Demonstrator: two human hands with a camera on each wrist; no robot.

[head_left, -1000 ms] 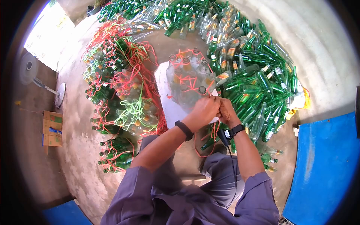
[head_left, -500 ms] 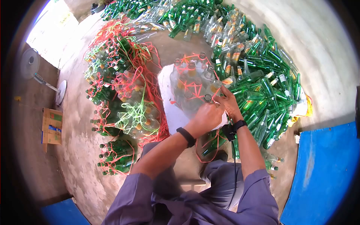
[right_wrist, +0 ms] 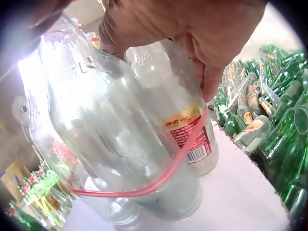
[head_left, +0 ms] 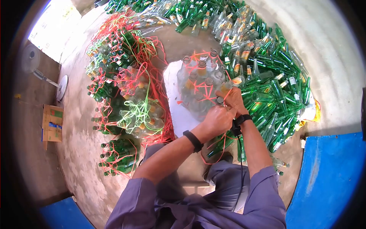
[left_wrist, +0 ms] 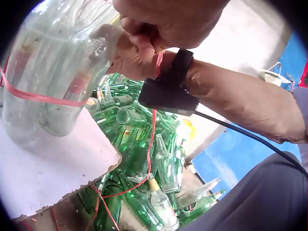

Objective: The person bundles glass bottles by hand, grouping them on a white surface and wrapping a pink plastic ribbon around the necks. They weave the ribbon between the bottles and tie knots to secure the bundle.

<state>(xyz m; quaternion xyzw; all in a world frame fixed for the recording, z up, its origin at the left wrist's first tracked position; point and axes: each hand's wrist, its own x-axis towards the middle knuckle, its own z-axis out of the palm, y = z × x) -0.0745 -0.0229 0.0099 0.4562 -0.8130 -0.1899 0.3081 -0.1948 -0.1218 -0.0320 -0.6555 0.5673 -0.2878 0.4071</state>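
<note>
- Grip first: the left hand [head_left: 218, 119] is closed in a fist on the thin red plastic cord [right_wrist: 159, 180], at the near edge of the bundle of clear glass bottles [head_left: 202, 86].
- At the right hand [head_left: 231, 98], fingers are laid over the shoulders and necks of the near bottles, with the thumb pressed down one side; whether cord is also pinched there cannot be told.
- The bundle is stood upright on a white board [head_left: 179, 110], between the tied bundles of green and clear bottles [head_left: 126, 95] and the loose heap of green glass bottles [head_left: 267, 76] on the concrete floor [head_left: 335, 45].
- Cord is seen wound round the bottle bodies and crossed between the necks.
- As a judgement: the bundle is heavy, rigid and breakable, and the smooth glass is likely slippery, so bottles are best held at the neck or shoulder.
- The cord is judged light and limp; it is best gripped close to the knot.
</note>
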